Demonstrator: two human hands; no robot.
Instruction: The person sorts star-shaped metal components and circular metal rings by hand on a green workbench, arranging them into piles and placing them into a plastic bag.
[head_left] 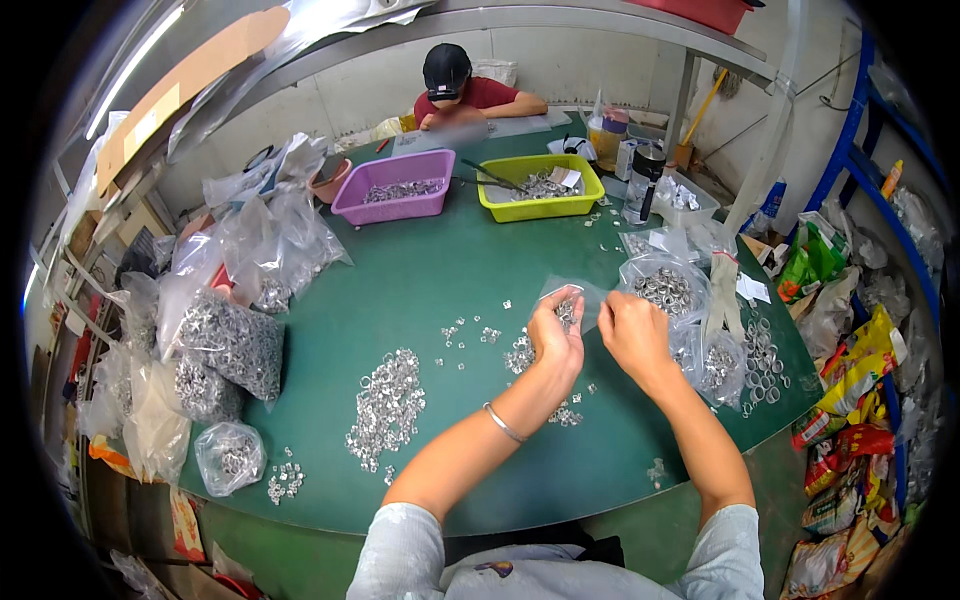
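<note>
My left hand [556,335] is wrapped round a small see-through plastic bag [592,297], with small silvery metal pieces [566,313] showing at its palm. Beside it, my right hand [637,335] is closed, its fingertips pinching the bag's right edge. Under and around my left hand lie more loose metal pieces [518,357] on the green table [470,260]. A larger pile of the same small pieces [388,405] spreads to the left of my left forearm. Just right of my right hand sits an open plastic bag of metal rings [668,290].
Purple [440,200] and yellow-green [540,207] trays of metal parts stand at the back. Filled bags [230,345] crowd the left edge; loose rings [765,370] lie at the right. A dark bottle [643,185] stands back right. Another person [480,100] sits across the table.
</note>
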